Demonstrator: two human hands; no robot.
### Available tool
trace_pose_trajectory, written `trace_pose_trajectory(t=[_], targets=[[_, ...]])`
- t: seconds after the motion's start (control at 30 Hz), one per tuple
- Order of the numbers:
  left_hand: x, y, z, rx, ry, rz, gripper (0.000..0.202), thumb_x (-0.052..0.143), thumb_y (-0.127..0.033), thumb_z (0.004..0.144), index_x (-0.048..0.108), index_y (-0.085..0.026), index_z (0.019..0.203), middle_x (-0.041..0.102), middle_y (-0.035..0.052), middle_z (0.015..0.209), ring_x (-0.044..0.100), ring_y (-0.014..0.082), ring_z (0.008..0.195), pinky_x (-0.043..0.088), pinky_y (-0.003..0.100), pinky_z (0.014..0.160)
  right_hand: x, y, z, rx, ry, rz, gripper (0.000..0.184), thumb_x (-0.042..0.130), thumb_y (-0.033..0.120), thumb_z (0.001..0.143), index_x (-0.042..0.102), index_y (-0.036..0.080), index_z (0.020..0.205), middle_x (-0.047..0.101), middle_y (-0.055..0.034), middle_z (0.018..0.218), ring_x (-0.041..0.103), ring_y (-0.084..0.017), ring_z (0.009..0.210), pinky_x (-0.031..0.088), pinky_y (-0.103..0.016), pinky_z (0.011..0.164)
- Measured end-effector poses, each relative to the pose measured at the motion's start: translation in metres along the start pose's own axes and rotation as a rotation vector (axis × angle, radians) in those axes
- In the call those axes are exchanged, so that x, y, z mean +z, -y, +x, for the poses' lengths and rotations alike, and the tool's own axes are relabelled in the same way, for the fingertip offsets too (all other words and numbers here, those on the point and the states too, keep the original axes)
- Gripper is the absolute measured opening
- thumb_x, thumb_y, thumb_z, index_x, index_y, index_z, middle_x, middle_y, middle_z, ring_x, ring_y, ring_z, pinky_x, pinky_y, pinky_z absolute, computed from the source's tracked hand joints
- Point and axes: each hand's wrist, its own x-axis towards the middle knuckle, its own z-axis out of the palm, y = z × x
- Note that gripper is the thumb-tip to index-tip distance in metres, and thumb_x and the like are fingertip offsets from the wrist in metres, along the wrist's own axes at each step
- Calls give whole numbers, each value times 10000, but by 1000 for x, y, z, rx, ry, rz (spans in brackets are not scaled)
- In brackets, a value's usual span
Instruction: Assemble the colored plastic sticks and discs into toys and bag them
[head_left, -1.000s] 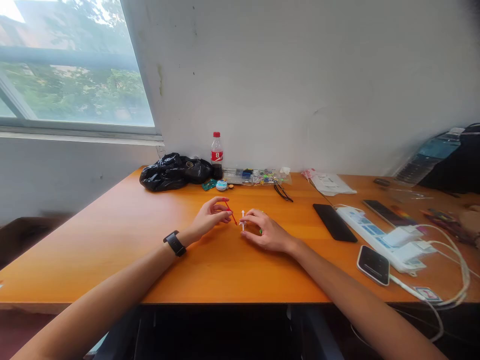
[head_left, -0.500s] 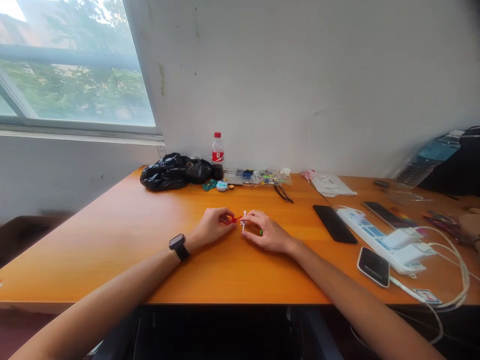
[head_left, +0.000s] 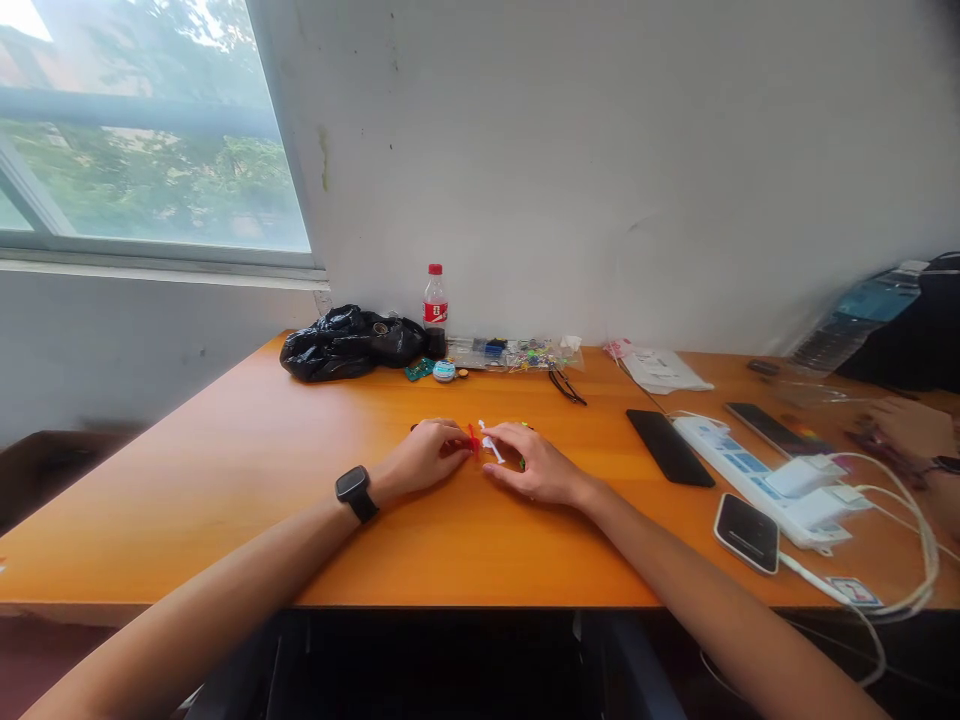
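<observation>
My left hand [head_left: 431, 455], with a black watch [head_left: 354, 487] on its wrist, is closed with thumb and fingers pinching a small red plastic piece [head_left: 474, 440]. Facing it, my right hand [head_left: 534, 462] curls its thumb and index finger around a small white plastic piece [head_left: 491, 447] with a long, thin shape. The red and white pieces are very close; whether they touch I cannot tell. A bit of green [head_left: 523, 463] shows by the right hand's fingers, mostly hidden. Both hands rest low over the wooden table [head_left: 300, 540].
Along the wall lie a black plastic bag [head_left: 345, 345], a cola bottle [head_left: 435, 310], a green circuit board [head_left: 419, 370] and a clear bag of small parts [head_left: 525, 354]. To the right are a black phone [head_left: 669, 447] and a white power strip [head_left: 739, 475]. Another person's hand [head_left: 911, 428] is at far right.
The red piece has turned from lying sideways to more upright. The white piece has tilted, its near end now to the right. The other person's hand has come further into view.
</observation>
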Motion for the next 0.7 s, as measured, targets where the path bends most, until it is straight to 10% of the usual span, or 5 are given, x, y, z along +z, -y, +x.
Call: trace_pose_trajectory(t=[0.23, 0.7], targets=[[-12, -1, 1, 68, -80, 144, 262, 623, -210, 966, 778, -241, 1175, 744, 81, 1090, 609, 259, 1054, 513, 397, 953, -3, 3, -1, -20, 26, 4, 580, 740, 372, 939, 582, 280, 1489, 623, -113, 1470, 583, -300, 1352, 457, -487, 1171], [-21, 23, 1, -200, -84, 123, 316, 694, -317, 860, 737, -172, 1137, 719, 100, 1038, 691, 246, 919, 562, 339, 791, 1, 7, -4, -31, 177, -173, 625, 599, 507, 1027, 478, 282, 1598, 429, -146, 1643, 376, -311, 1547, 333, -506, 1262]])
